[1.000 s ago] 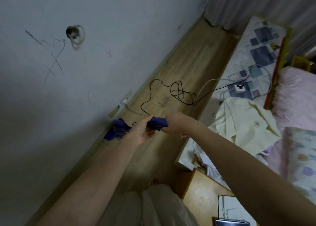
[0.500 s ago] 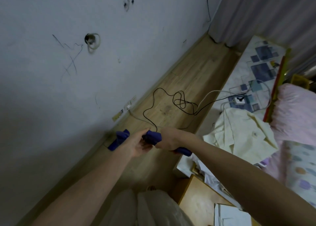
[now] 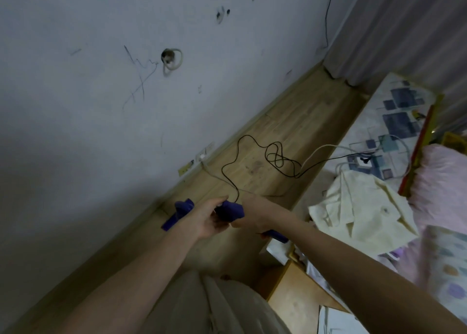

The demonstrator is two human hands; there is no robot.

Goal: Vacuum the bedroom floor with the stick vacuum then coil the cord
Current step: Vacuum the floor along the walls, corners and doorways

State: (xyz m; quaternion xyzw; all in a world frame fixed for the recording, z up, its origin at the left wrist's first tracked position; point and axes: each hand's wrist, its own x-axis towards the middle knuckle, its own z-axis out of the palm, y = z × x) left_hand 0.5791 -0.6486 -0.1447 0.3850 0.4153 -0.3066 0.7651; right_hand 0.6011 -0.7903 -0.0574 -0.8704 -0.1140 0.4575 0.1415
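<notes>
Two hands meet on the purple stick vacuum, low down in front of the person and close to the wall. The left hand curls its fingers round the purple handle part. The right hand also wraps round the vacuum, right beside the left one, but its fingertips are hidden, so how tight it holds I cannot tell. More purple pokes out toward the wall and under the right wrist. It looks like hard, smooth plastic, stiff and probably not heavy, so the thick handle seems the best place to hold it. From the vacuum, the thin black cord runs away over the wood floor. It is soft and floppy and lies in a messy knot of loops farther from the vacuum. It would likely tangle, so I would gather it loop by loop, starting at the vacuum end. Farther still, the cord goes up onto the bed toward a plug strip.
</notes>
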